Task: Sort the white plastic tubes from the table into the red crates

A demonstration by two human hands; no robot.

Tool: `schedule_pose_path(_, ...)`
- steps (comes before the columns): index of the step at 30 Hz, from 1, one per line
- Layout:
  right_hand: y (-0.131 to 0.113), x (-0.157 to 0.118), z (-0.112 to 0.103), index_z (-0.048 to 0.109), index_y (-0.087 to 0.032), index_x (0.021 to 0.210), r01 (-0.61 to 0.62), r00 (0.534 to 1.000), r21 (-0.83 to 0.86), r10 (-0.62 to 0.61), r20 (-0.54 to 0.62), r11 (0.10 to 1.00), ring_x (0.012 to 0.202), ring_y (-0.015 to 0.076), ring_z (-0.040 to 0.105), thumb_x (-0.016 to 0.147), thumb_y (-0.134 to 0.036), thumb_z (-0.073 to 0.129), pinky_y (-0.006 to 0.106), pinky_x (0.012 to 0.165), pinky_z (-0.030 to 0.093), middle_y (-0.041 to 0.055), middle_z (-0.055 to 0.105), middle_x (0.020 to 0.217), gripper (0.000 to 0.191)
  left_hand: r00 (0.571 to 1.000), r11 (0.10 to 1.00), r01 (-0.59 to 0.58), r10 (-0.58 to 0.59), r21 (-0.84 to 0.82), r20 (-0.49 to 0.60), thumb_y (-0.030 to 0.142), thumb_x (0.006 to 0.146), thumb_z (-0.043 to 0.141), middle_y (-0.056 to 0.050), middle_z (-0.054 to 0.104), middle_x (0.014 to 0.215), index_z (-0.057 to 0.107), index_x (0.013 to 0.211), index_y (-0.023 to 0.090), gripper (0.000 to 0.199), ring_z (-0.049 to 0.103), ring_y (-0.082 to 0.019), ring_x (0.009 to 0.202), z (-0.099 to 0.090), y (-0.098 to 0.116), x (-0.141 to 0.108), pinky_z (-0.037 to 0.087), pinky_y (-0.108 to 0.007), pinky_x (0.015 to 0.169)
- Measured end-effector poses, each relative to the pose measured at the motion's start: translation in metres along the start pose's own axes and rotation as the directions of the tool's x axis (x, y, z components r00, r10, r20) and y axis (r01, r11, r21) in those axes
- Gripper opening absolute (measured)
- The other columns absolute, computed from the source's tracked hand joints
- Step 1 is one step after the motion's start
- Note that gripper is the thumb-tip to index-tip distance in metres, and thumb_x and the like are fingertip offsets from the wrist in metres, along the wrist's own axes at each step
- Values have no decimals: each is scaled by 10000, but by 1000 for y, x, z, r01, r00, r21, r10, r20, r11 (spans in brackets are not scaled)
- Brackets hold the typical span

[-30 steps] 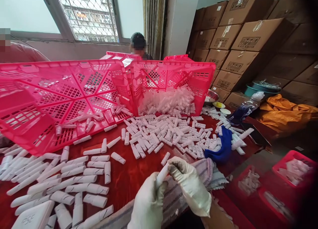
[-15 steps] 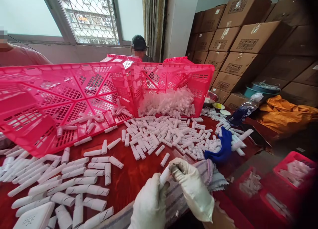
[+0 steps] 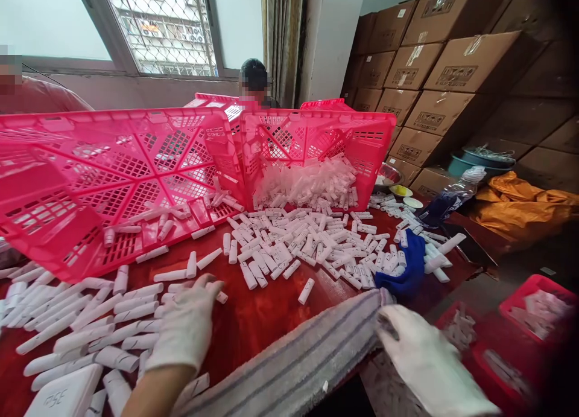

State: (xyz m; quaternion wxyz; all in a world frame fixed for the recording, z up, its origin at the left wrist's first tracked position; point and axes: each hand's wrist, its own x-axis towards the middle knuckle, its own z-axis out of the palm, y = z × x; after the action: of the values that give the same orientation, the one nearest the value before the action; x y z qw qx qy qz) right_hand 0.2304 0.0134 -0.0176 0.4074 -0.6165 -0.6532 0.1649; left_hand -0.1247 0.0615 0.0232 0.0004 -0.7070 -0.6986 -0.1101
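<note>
My left hand (image 3: pixel 187 323), in a white glove, reaches over the white tubes (image 3: pixel 147 326) at the left of the red table. Its fingers are apart, close to a tube (image 3: pixel 221 297) partly hidden beneath them. My right hand (image 3: pixel 420 356), also gloved, is at the right end of the striped towel (image 3: pixel 298 353). Its fingers are curled together with a dark smudge at the tips; what they hold, if anything, is hidden. A lone tube (image 3: pixel 306 291) lies beyond the towel. Many marked tubes (image 3: pixel 271 248) are heaped farther back.
Two pink crates (image 3: pixel 154 175) (image 3: pixel 316 133) lie on their sides behind the tubes. A blue cloth (image 3: pixel 409 263), a bottle (image 3: pixel 452 194) and red trays (image 3: pixel 538 308) are at the right. Two people sit beyond the crates; cardboard boxes (image 3: pixel 452 73) are stacked behind.
My hands have separated: the left moved left over the tubes, the right moved right. The tube formerly between them is no longer visible there. More of the towel shows.
</note>
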Motion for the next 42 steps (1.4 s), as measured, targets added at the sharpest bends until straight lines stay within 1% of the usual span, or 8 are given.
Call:
schedule_pose_path(4,-35,45,44,596,-233,1033,391,909,-296,-315,272,872,893,232,545,847,-61,420,374,750,425,68,626,984,309,995,998,-69,69,1,66,225,857,404,-99,644,949,685,812,197,286,521,-331,951,2,-15,25,397,-477,799)
schedule_pose_path(7,-46,64,84,625,-216,903,441,872,-254,-345,347,861,798,207,544,862,-100,470,325,687,427,56,619,798,198,997,991,-69,71,-113,17,346,902,392,-74,643,1010,640,957,208,289,558,-244,956,20,-1,16,423,-398,881)
schedule_pose_path(12,-50,57,105,404,-229,1212,230,953,233,-267,144,945,705,146,599,928,-246,435,278,614,510,46,614,897,286,998,602,62,-12,-796,68,459,893,414,-12,644,993,508,1089,231,315,603,-133,931,28,53,-24,456,-223,856)
schedule_pose_path(15,-65,53,102,387,-269,1072,83,987,784,-161,23,616,534,93,570,863,-261,568,216,488,486,-37,592,780,277,980,444,159,35,-882,195,472,883,444,-3,641,965,552,1013,234,292,591,-131,915,19,84,-41,437,-209,850)
schedule_pose_path(18,-81,55,96,427,-259,957,31,995,887,-96,15,462,600,86,599,775,-217,674,200,561,511,-58,608,749,310,960,401,218,74,-890,269,446,838,514,-28,644,956,584,1019,200,314,578,-154,891,17,98,-48,433,-223,813)
schedule_pose_path(24,-93,50,81,456,-223,812,-96,995,887,33,91,452,607,107,600,705,-264,744,202,520,503,-25,635,729,310,875,205,439,124,-875,469,664,733,537,27,467,638,590,805,139,532,392,-106,606,23,95,-48,337,-224,575)
schedule_pose_path(33,-100,52,60,433,-211,848,-510,853,830,6,522,228,470,88,516,637,-312,795,160,384,325,-53,596,582,431,804,326,345,381,-880,456,758,692,487,23,420,705,538,827,135,640,336,-108,642,15,93,-49,286,-229,585)
schedule_pose_path(42,-89,41,70,612,-181,842,-336,942,775,175,287,535,783,147,576,722,-466,710,264,746,467,7,635,796,325,891,395,364,115,-843,439,590,803,473,-3,540,746,555,802,159,439,458,-147,713,18,100,-54,366,-248,676)
